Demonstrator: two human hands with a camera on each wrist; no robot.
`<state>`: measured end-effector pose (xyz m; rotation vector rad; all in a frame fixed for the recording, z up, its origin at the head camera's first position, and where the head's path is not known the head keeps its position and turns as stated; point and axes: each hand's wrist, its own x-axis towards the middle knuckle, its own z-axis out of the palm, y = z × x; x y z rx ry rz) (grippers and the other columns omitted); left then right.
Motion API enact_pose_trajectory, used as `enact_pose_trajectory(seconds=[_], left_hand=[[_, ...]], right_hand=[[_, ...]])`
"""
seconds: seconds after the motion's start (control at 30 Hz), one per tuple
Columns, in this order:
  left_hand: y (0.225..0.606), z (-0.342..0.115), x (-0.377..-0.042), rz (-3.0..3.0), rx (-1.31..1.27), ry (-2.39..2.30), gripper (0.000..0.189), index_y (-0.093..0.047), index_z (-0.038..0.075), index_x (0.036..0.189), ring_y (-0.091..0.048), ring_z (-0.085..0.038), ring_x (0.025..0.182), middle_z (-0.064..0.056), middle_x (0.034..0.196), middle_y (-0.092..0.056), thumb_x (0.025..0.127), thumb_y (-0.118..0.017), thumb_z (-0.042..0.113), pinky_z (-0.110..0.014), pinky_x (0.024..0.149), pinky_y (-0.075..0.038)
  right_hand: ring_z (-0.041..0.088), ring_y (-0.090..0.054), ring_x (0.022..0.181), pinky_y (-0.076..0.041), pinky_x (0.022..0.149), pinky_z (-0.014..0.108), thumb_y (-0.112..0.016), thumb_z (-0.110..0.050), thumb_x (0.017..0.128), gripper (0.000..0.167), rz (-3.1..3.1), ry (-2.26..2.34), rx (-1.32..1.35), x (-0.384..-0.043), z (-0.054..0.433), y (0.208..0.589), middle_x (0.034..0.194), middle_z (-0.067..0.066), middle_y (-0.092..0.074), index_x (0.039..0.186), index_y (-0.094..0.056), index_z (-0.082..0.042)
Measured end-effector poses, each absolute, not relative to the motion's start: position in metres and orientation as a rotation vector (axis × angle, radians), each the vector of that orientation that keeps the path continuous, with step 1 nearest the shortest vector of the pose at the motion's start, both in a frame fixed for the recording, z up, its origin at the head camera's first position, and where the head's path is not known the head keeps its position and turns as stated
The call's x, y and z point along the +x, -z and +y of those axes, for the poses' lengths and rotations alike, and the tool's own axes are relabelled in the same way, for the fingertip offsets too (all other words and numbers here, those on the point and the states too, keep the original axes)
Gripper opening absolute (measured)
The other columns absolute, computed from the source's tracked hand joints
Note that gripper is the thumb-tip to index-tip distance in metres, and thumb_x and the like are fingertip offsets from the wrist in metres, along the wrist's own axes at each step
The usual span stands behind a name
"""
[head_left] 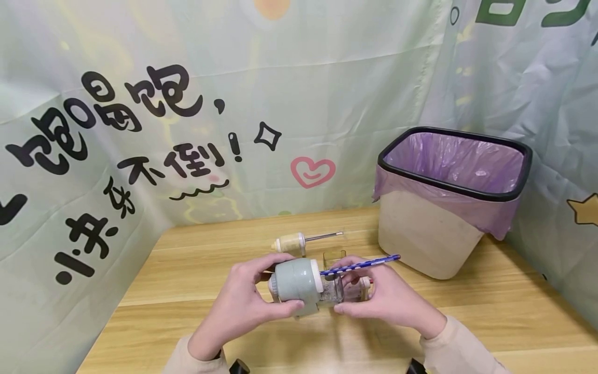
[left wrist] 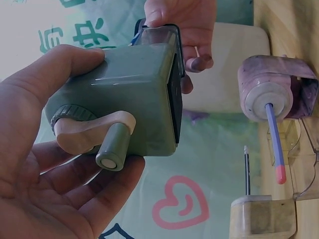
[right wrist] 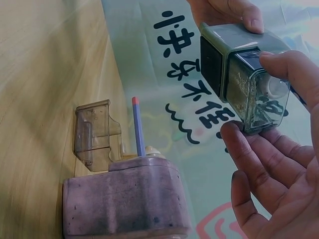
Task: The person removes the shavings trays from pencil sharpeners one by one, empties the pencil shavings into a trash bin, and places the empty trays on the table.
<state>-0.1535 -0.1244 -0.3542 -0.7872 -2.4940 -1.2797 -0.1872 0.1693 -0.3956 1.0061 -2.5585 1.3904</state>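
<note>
A grey-green crank pencil sharpener (head_left: 295, 280) is held in the air by my left hand (head_left: 252, 296), thumb on one side and fingers on the other. Its beige crank (left wrist: 94, 132) faces the left wrist camera. My right hand (head_left: 383, 293) pinches the sharpener's clear shavings drawer (right wrist: 261, 94) between thumb and fingers. This drawer sticks partly out of the body, with shavings visible inside. A blue dotted pencil (head_left: 362, 265) extends from the sharpener's front, over the right hand. Part of the drawer is hidden by the fingers in the head view.
A cream sharpener (head_left: 290, 243) with a dark pencil lies behind the hands. Near it are an amber clear drawer (right wrist: 94, 134) and a pinkish sharpener (right wrist: 124, 199) holding a purple pencil (left wrist: 273, 134). A lined waste bin (head_left: 430, 223) stands at the back right.
</note>
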Motion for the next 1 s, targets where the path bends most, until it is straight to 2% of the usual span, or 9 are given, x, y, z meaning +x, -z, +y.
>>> enact_pose_trajectory(seconds=[0.2, 0.27, 0.47, 0.63, 0.8, 1.0], left_hand=[[0.352, -0.127, -0.154, -2.510, -0.759, 1.277, 0.058, -0.074, 0.030, 0.124, -0.074, -0.004, 0.089, 0.014, 0.113, -0.078, 0.073, -0.100, 0.021, -0.028, 0.083, -0.065], [0.352, -0.127, -0.154, -2.507, -0.756, 1.265, 0.058, -0.074, 0.030, 0.123, -0.074, -0.004, 0.089, 0.014, 0.112, -0.078, 0.073, -0.100, 0.022, -0.028, 0.082, -0.065], [0.351, -0.132, -0.155, -2.499, -0.740, 1.254, 0.057, -0.074, 0.029, 0.124, -0.074, -0.004, 0.088, 0.012, 0.110, -0.077, 0.073, -0.100, 0.023, -0.028, 0.081, -0.066], [0.351, -0.135, -0.158, -2.494, -0.721, 1.249, 0.058, -0.074, 0.029, 0.126, -0.074, -0.006, 0.089, 0.010, 0.109, -0.078, 0.074, -0.099, 0.024, -0.028, 0.081, -0.065], [0.350, -0.138, -0.159, -2.500, -0.697, 1.236, 0.056, -0.074, 0.027, 0.125, -0.073, -0.007, 0.089, 0.007, 0.109, -0.078, 0.075, -0.099, 0.026, -0.028, 0.081, -0.065], [0.349, -0.143, -0.161, -2.508, -0.654, 1.243, 0.056, -0.073, 0.027, 0.125, -0.073, -0.007, 0.085, 0.005, 0.110, -0.078, 0.075, -0.099, 0.025, -0.028, 0.078, -0.064]], right_hand=[[0.009, -0.072, 0.097, -0.055, 0.090, 0.029, -0.095, -0.036, 0.081, 0.046, -2.564, -1.387, 0.986, -0.188, 0.170, 0.395, 0.104, -0.017, -0.077, 0.121, -0.075, -0.026], [0.009, -0.072, 0.094, -0.055, 0.090, 0.028, -0.095, -0.037, 0.081, 0.051, -2.568, -1.386, 0.977, -0.188, 0.170, 0.395, 0.100, -0.017, -0.076, 0.126, -0.074, -0.024], [0.007, -0.071, 0.092, -0.056, 0.085, 0.028, -0.096, -0.040, 0.079, 0.049, -2.589, -1.334, 0.940, -0.188, 0.171, 0.394, 0.095, -0.018, -0.075, 0.118, -0.078, -0.019], [0.004, -0.070, 0.094, -0.059, 0.084, 0.029, -0.097, -0.037, 0.078, 0.057, -2.564, -1.343, 0.946, -0.189, 0.172, 0.396, 0.100, -0.014, -0.076, 0.124, -0.076, -0.011], [0.007, -0.071, 0.093, -0.058, 0.080, 0.029, -0.097, -0.032, 0.079, 0.055, -2.524, -1.401, 0.977, -0.190, 0.172, 0.398, 0.101, -0.012, -0.076, 0.126, -0.074, -0.016], [0.008, -0.072, 0.093, -0.056, 0.087, 0.027, -0.096, -0.034, 0.079, 0.053, -2.528, -1.395, 0.980, -0.190, 0.171, 0.396, 0.100, -0.014, -0.075, 0.124, -0.073, -0.020]])
